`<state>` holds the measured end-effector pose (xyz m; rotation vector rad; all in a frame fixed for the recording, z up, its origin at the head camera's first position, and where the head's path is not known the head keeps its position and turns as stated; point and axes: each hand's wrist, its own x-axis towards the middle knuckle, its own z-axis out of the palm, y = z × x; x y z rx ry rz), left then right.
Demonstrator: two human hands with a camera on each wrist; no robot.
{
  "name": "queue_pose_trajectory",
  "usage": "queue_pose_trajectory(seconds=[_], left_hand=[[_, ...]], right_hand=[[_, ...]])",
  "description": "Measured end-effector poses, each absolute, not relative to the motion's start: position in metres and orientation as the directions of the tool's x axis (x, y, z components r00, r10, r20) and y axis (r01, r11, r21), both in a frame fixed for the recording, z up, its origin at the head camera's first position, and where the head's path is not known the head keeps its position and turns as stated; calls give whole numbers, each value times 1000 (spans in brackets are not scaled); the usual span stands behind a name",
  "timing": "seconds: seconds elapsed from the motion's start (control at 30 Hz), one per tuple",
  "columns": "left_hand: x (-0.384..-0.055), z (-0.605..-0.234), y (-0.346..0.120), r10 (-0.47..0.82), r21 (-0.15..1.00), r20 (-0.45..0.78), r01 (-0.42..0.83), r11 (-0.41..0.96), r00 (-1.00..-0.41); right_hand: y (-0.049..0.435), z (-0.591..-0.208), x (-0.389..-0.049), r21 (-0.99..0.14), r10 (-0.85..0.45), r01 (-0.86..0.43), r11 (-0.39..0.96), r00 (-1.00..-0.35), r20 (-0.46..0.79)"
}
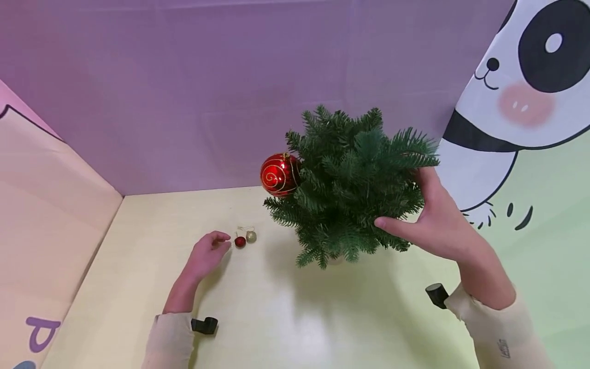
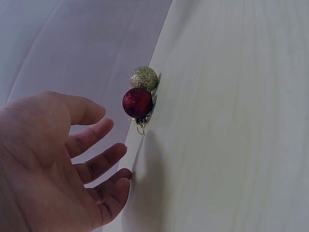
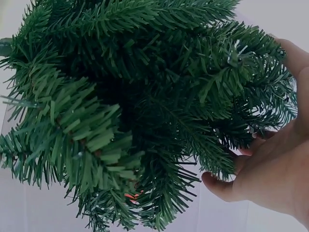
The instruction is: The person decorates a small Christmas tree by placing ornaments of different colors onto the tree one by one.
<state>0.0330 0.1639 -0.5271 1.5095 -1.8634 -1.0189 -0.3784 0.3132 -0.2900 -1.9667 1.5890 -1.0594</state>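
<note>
A small artificial Christmas tree stands on the table, with a large shiny red bauble with gold swirls hanging on its left side. My right hand grips the tree's right side, thumb in front and the other fingers partly hidden among the needles. In the right wrist view, green branches fill most of the picture. My left hand hovers by two small baubles, its fingers relaxed and holding nothing. One is a dark red bauble; touching or close behind it lies a glittery gold bauble.
The pale table meets a purple backdrop behind the tree. A printed panda is on the backdrop at the right, and a pinkish panel borders the left side.
</note>
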Motion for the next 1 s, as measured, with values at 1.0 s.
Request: queue_pose_trajectory(seconds=[1.0], left_hand=[[22, -534, 224, -999, 811, -48, -584, -26, -24]], right_hand=[[296, -303, -395, -520, -787, -631, -576, 254, 563]])
